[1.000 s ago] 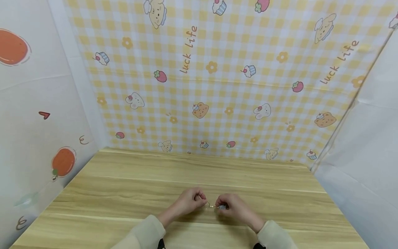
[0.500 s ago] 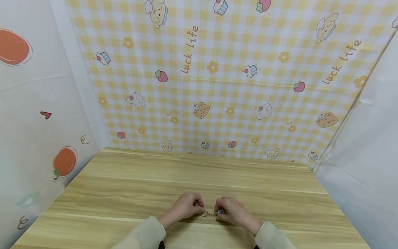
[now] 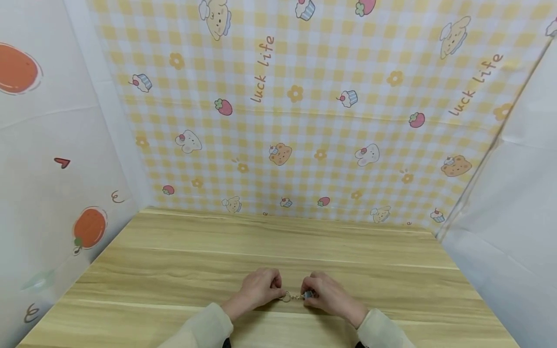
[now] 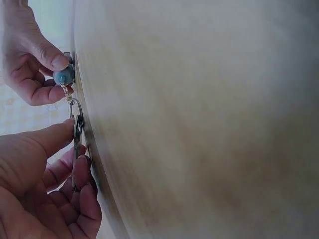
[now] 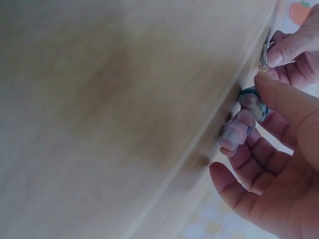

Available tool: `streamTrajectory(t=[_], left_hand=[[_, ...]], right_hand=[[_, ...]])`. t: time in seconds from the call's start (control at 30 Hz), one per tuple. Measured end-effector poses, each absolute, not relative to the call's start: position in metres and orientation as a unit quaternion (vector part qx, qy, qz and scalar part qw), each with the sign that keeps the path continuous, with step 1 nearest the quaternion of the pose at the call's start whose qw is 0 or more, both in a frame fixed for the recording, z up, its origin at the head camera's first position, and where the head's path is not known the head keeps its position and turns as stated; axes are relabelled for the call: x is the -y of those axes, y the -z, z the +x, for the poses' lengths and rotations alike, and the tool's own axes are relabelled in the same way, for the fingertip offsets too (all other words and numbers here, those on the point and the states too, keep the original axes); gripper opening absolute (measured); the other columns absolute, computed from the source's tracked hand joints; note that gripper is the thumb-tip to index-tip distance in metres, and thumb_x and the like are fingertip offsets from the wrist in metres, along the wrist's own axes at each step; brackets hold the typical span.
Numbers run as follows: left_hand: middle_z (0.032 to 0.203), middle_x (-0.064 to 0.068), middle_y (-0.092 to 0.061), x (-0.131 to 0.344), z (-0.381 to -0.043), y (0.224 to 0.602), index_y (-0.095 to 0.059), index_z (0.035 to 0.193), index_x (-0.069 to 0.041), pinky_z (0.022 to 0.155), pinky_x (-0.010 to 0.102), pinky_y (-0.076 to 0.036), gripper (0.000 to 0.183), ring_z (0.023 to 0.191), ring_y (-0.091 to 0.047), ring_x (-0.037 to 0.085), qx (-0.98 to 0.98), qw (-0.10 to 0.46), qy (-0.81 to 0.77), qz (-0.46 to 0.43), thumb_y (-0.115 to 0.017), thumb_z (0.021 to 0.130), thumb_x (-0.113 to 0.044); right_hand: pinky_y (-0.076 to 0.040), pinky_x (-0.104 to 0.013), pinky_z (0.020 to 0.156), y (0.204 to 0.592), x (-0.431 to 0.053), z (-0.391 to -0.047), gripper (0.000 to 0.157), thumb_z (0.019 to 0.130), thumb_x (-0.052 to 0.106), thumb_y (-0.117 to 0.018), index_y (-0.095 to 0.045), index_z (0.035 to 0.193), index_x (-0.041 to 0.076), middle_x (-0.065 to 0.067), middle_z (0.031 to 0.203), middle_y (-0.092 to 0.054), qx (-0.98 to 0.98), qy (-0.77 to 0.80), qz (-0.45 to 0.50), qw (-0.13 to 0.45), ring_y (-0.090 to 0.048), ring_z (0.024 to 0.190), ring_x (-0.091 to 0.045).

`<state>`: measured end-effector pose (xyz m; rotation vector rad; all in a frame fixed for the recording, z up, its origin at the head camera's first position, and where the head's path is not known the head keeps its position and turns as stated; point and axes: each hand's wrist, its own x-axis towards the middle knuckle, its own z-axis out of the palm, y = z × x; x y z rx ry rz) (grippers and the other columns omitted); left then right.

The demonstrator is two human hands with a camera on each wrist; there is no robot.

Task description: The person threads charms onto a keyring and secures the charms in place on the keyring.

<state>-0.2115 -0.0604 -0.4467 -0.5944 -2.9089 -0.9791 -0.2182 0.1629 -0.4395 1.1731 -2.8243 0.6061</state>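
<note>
Just above the wooden tabletop, both hands hold one keychain between them. My left hand (image 3: 260, 289) pinches its metal key ring (image 4: 80, 113) between thumb and fingers. Flat metal pieces on the ring are partly covered by the fingers in the left wrist view, so their kind is unclear. A short gold-coloured chain (image 3: 297, 297) links the ring to a small figurine charm (image 5: 243, 123), pinkish with a blue-green top. My right hand (image 3: 331, 296) grips the charm near its chain end, thumb on one side and fingers on the other.
A wooden table (image 3: 174, 251) spreads around the hands. Behind it hangs a yellow checked cloth (image 3: 243, 130) with cartoon prints. White cloth walls (image 3: 513, 193) close in the left and right sides.
Both hands have come slightly nearer the body with the keychain. The ring shows more clearly now, and the chain lies stretched between the hands. Over the last half second little has moved.
</note>
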Motion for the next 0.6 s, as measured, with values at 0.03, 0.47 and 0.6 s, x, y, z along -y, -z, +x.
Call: streamTrajectory(t=[0.03, 0.47, 0.6], left_hand=[[0.066, -0.008, -0.053, 0.0604, -0.2114, 0.4467, -0.059, 0.071, -0.015, 0.053, 0.020, -0.033, 0.024, 0.060, -0.040, 0.001, 0.931, 0.010, 0.311, -0.191, -0.080, 0.079, -0.023], [0.066, -0.007, -0.047, 0.0605, -0.2074, 0.4451, -0.055, 0.070, -0.016, 0.054, 0.023, -0.029, 0.030, 0.060, -0.038, 0.006, 0.952, 0.056, 0.242, -0.179, -0.080, 0.078, -0.031], [0.067, -0.006, -0.046, 0.0604, -0.2072, 0.4452, -0.054, 0.072, -0.015, 0.054, 0.024, -0.030, 0.031, 0.060, -0.038, 0.007, 0.958, 0.058, 0.225, -0.170, -0.080, 0.079, -0.031]], right_hand=[[-0.039, -0.016, 0.064, 0.4394, -0.1631, -0.2183, 0.015, 0.079, 0.013, -0.080, -0.067, 0.085, 0.014, 0.007, 0.080, -0.058, 0.905, -0.195, 0.378, 0.014, -0.043, 0.074, 0.001], [-0.040, -0.016, 0.065, 0.4401, -0.1667, -0.2185, 0.016, 0.078, 0.012, -0.080, -0.069, 0.088, 0.011, 0.006, 0.080, -0.057, 0.907, -0.197, 0.373, 0.007, -0.042, 0.075, 0.001], [-0.042, -0.017, 0.066, 0.4387, -0.1678, -0.2183, 0.021, 0.077, 0.014, -0.081, -0.069, 0.093, 0.009, 0.004, 0.083, -0.060, 0.908, -0.196, 0.371, 0.005, -0.047, 0.076, -0.002]])
